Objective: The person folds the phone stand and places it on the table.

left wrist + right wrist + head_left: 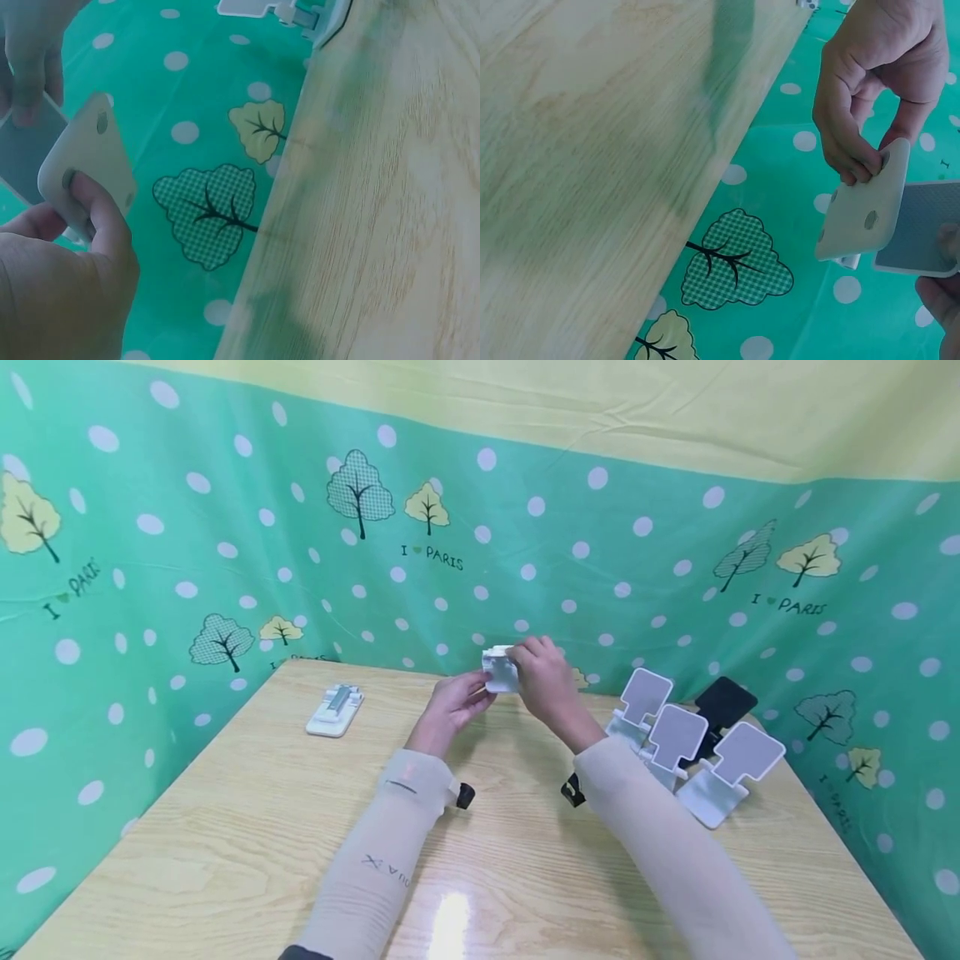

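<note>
left hand (452, 702) is nearly closed, with its thumb and fingers pinching the white plate (96, 154) of a phone stand (498, 671). the right hand (546, 681) pinches the grey plate (922, 225) of it. one hand on each plate seems to help keep the stand from wobbling up there. it is between both hands, just past the left one. other stands (677, 737) are right of the right hand, and a folded stand (333, 713) is well left of the left hand.
</note>
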`<move>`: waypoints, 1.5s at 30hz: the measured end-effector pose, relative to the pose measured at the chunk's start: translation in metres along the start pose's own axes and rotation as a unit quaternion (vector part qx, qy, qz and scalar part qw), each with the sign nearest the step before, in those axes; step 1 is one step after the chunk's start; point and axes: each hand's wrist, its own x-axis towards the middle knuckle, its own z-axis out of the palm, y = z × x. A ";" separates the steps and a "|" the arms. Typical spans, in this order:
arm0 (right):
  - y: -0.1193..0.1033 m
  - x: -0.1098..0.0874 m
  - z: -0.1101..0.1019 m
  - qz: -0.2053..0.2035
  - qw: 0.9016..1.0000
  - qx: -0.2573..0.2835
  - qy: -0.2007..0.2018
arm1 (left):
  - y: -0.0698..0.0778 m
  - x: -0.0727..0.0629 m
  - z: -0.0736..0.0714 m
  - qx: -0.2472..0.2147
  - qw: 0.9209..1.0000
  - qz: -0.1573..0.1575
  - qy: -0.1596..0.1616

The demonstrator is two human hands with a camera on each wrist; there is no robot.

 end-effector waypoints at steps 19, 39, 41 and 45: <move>-0.011 -0.009 0.004 0.006 0.997 0.004 -0.071 | 0.011 0.001 -0.007 -0.029 0.999 -0.020 0.003; -0.014 -0.026 0.018 -0.040 0.996 -0.037 -0.074 | 0.009 0.004 -0.011 -0.068 0.997 -0.044 0.016; -0.015 -0.028 0.019 -0.047 0.995 -0.044 -0.073 | 0.010 0.004 -0.011 -0.071 0.996 -0.045 0.017; -0.015 -0.031 0.021 -0.057 0.994 -0.057 -0.070 | 0.010 0.004 -0.011 -0.072 0.996 -0.048 0.018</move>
